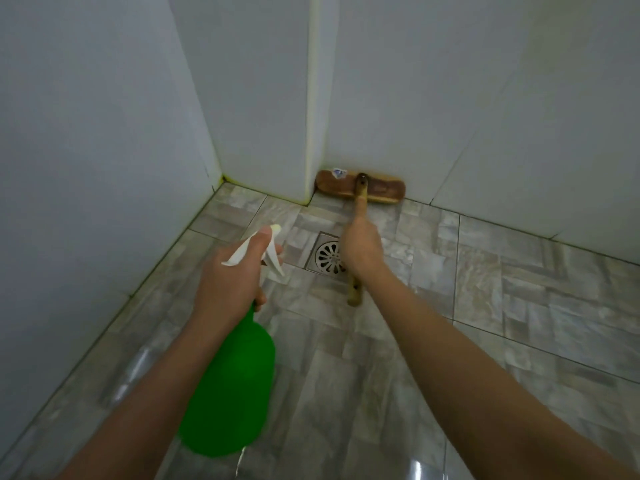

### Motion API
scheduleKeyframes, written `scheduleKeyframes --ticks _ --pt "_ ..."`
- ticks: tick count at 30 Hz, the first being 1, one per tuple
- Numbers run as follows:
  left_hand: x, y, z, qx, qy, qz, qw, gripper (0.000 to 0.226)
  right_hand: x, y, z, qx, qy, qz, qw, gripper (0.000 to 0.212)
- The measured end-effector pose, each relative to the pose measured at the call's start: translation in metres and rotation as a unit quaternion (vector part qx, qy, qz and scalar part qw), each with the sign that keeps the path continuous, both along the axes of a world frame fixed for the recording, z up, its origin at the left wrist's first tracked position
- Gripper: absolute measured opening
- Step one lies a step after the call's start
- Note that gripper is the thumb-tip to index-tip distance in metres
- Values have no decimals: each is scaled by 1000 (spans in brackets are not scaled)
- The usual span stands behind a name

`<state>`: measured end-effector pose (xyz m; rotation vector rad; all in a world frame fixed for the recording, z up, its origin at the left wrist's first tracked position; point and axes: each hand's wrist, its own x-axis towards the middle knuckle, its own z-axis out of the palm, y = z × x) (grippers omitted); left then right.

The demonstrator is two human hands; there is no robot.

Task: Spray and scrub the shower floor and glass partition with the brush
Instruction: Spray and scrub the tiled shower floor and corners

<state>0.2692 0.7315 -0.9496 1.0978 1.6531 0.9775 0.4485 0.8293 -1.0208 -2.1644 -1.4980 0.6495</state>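
We see the left hand wrapped round the neck of a green spray bottle, fingers curled under the white trigger head, one digit lying along its top. The nozzle points forward and down at the shower floor; the bottle's green body hangs below the wrist, towards us, held off the tiles. The right hand is a closed fist round the wooden handle of the brush, back of the hand facing us; a short stub of handle sticks out under the hand on our side. The brush head, brown wood with a small sticker near its left end, sits flat on the floor, pressed against the base of the white back wall, just right of the jutting white corner post. The handle runs from the head back over the floor drain, a square metal plate with a round slotted grate, lying between the two hands; the right hand hides its right edge. The floor is grey marbled tile, glossy, with bright reflections nearest us. Yellowish staining shows in the joint where the left wall meets the floor at the far corner. Both forearms are bare.
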Motion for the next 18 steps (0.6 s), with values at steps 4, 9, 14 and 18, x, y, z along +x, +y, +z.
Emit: scheduleKeyframes --ticks 4,9,14,18 --pt "-1 3 5 6 -17 13 1000 42 64 -40 -11 -8 -37 -47 998 65" --pt "24 2 13 9 5 -31 999 44 36 -3 -14 -7 -14 -66 998 61" --pt "55 2 14 21 4 -54 998 60 86 -26 -5 -3 -101 120 988 64" --pt "74 -8 23 27 -49 -56 997 63 213 -90 -9 -17 -151 -18 988 51"
